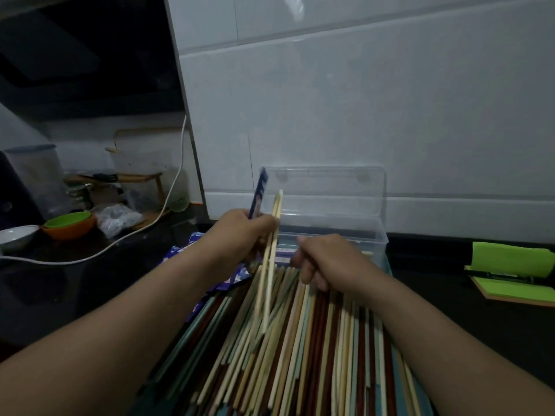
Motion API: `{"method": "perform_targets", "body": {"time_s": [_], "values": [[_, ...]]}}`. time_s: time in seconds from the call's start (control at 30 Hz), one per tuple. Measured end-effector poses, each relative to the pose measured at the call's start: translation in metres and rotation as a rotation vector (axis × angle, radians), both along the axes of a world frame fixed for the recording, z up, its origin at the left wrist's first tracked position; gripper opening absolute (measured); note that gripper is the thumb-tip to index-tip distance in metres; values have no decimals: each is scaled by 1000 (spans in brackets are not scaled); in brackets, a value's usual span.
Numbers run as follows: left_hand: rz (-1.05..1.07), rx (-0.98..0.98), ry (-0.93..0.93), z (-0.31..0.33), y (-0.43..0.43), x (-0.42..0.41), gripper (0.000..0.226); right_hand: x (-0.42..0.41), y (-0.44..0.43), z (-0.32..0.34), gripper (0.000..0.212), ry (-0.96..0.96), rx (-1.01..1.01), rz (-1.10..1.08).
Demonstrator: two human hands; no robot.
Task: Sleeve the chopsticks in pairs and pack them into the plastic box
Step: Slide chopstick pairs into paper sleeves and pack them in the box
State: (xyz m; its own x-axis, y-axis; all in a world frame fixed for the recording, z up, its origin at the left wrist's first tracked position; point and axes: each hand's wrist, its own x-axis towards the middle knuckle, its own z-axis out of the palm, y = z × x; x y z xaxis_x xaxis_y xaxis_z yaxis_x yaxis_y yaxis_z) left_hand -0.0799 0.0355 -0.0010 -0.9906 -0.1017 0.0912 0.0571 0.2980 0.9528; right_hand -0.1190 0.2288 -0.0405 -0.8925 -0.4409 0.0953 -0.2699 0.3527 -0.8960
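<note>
Left hand (240,232): raised over the far-left end of the pile, fingers curled tight, gripping a blue sleeve and a pale pair together.
Blue sleeve (259,193): standing up out of the top of the fist, leaning slightly right, white pattern along its length.
Pale pair (270,265): two light chopsticks side by side, just right of the sleeve; tops above the fist, lower ends slanting near and left over the pile. Whether either tip is inside the sleeve: cannot tell.
Right hand (327,262): knuckles up, low over the far end of the pile, right of the pale pair, fingers curled under. Whether pinching a stick or only resting on the pile: cannot tell.
Loose chopsticks (315,355): a thick pile of cream, pale green, teal and dark red-brown sticks, running near to far between the forearms.
Tray (388,265): teal, under the pile, only its edge showing.
Plastic box (379,239): clear, just beyond the pile against the white tiled wall, lid (330,181) upright and open at the far side; contents too blurred to name.
Spare sleeves (228,280): blue heap on the left of the pile, partly under the left wrist.
Counter (90,280): dark, glossy.
Bowls: green one nested in an orange one (67,225), white one (16,235) beside it, far left.
Cable (168,205): white, trailing across the left counter.
Green pad (510,259): far right, well apart from the tray.
</note>
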Motion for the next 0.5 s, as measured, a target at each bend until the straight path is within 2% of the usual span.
{"method": "perform_targets", "body": {"time_s": [0.07, 0.13, 0.23, 0.4, 0.5], "values": [[53, 107, 75, -4, 11, -10, 21, 6, -3, 3, 57, -99, -126, 92], [102, 167, 125, -9, 21, -19, 21, 9, -4, 2, 60, -110, -170, 155], [94, 169, 145, -21, 25, -32, 22, 9, -4, 0, 46, -123, -170, 184], [-134, 21, 211, -34, 12, -35, 34, 6, -8, -3, 27, -90, -139, 104], [-229, -237, 258, -36, -7, -29, 42, 3, -8, -3, 27, -31, -175, 18]]}}
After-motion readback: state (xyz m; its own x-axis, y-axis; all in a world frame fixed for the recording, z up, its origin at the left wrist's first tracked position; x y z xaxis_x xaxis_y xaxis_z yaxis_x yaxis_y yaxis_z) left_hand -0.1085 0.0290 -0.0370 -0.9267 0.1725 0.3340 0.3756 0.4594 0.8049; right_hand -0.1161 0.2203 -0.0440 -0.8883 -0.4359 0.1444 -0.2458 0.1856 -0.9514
